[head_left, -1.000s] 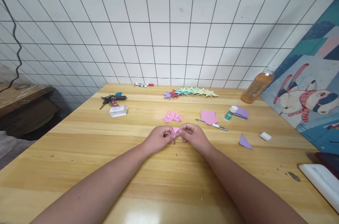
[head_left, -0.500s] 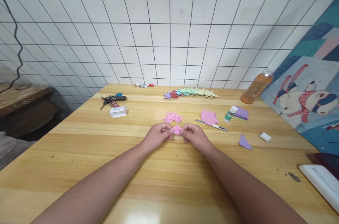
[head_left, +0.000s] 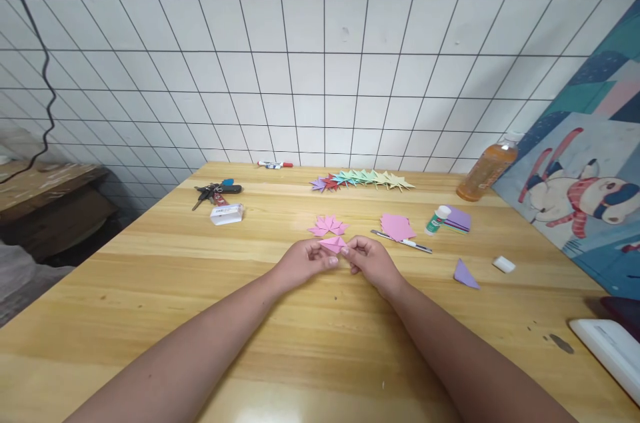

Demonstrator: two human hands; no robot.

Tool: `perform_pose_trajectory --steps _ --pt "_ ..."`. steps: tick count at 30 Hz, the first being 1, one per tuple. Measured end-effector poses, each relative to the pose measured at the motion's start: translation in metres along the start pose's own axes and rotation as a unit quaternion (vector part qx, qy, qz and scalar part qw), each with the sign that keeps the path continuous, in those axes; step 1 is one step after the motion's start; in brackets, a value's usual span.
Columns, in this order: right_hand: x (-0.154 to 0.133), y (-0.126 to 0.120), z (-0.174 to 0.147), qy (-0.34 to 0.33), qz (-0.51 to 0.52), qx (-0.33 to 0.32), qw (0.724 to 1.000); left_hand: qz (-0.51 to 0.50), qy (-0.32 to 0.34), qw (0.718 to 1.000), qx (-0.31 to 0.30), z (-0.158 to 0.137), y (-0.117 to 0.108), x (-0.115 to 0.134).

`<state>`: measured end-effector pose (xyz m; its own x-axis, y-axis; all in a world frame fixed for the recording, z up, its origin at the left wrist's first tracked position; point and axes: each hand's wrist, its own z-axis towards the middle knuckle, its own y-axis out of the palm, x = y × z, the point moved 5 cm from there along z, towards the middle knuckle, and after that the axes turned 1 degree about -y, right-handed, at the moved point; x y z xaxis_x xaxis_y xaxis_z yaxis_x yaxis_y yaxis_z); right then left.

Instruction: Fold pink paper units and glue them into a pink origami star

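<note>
A small piece of folded pink paper (head_left: 332, 244) is held just above the wooden table, between my two hands. My left hand (head_left: 305, 262) supports its left side, with the thumb a little below the paper. At the paper's right corner, my right hand (head_left: 367, 258) pinches it between thumb and fingers. Right behind the hands lie several folded pink pieces (head_left: 327, 225), fanned out like petals. A stack of pink paper squares (head_left: 397, 226) lies to the right of them, with a slim cutter knife (head_left: 401, 241) along its front edge.
Along the back is a row of colourful folded paper stars (head_left: 363, 178). A glue stick (head_left: 437, 220), purple paper stack (head_left: 457, 218), purple triangle (head_left: 465, 274), eraser (head_left: 504, 264) and drink bottle (head_left: 487, 170) are at right. Keys (head_left: 217, 192), a small white box (head_left: 227, 214) and markers (head_left: 275, 164) are at left.
The pink paper has turned in my fingers and shows a longer, pointed left side. My left thumb has come off its front and moved lower. The view has shifted slightly.
</note>
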<state>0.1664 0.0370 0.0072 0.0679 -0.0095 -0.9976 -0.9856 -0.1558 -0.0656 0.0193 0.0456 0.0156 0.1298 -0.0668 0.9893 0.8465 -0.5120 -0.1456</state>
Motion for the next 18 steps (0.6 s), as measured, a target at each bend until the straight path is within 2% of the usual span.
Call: perform_pose_trajectory --steps 4,8,12,18 --pt "0.002 0.004 0.000 -0.023 -0.043 -0.020 0.999 0.013 0.012 1.000 0.013 0.002 0.003 -0.004" --pt "-0.006 0.006 -0.004 -0.102 -0.101 -0.011 0.990 0.076 -0.006 0.997 0.021 0.001 0.001 -0.008" --pt "-0.012 0.009 -0.008 -0.169 -0.211 -0.021 0.963 0.176 0.029 0.984 -0.004 -0.003 0.003 -0.006" --pt "-0.014 0.005 -0.009 -0.196 -0.313 -0.009 0.929 0.192 0.035 0.981 0.005 -0.003 0.006 -0.004"
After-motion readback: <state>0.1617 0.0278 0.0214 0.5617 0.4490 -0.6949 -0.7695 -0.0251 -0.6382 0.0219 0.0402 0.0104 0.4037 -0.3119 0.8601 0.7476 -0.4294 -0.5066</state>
